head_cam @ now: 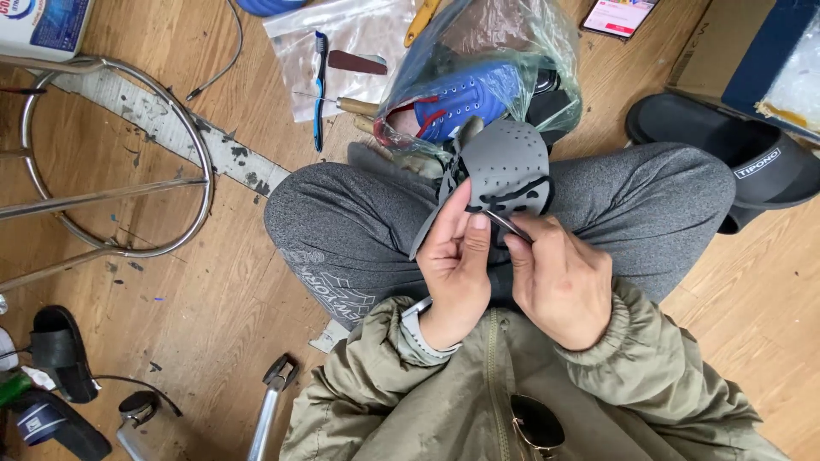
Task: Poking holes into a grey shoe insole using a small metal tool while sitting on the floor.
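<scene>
Item: grey perforated shoe upper point(506, 166), over our lap. Left hand point(453, 265) grips its edge, steadying it; right hand point(559, 282) pinches a thin metal tool point(510, 225) at its seam. Beyond: bagged blue shoe point(470, 98), toothbrush point(319, 85), on the floor point(213, 282).

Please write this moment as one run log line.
left hand: holds grey perforated shoe piece | right hand: thin metal tool against it | over lap
</scene>
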